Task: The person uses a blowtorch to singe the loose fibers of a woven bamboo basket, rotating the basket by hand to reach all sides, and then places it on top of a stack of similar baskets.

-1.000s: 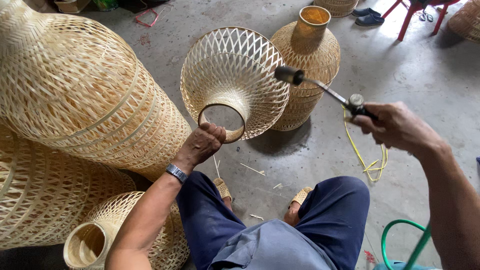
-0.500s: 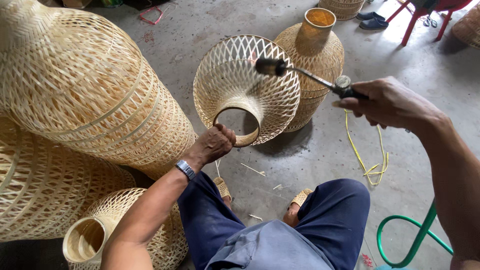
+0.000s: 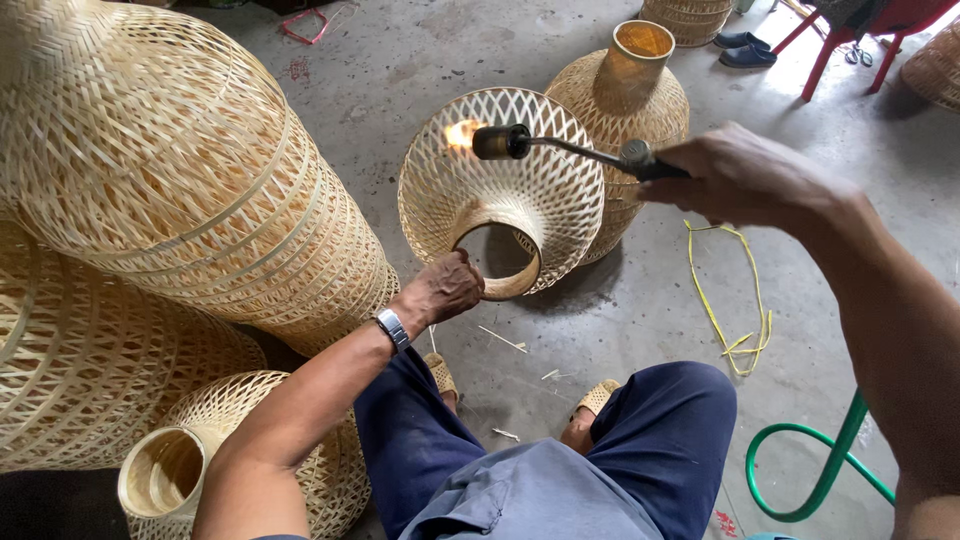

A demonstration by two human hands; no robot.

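Note:
My left hand [image 3: 446, 288] grips the round rim of a woven bamboo lampshade [image 3: 520, 170], holding it tilted off the concrete floor with its opening facing me. My right hand [image 3: 745, 180] holds a gas torch [image 3: 560, 148] by its handle. The torch's nozzle points left across the top of the lampshade, and a small orange flame [image 3: 460, 133] burns at its tip against the weave. A watch sits on my left wrist.
A very large bamboo shade [image 3: 170, 170] lies at left, with more below it [image 3: 90, 360] and a smaller one [image 3: 200, 460] by my left knee. Another vase-shaped shade [image 3: 640, 80] stands behind. Yellow strip [image 3: 735, 300] and green hose [image 3: 820, 470] lie at right. A red chair [image 3: 860, 30] stands far right.
My left hand has tipped and turned the lampshade, and my right hand has swung the torch left over it. A flame now shows at the nozzle.

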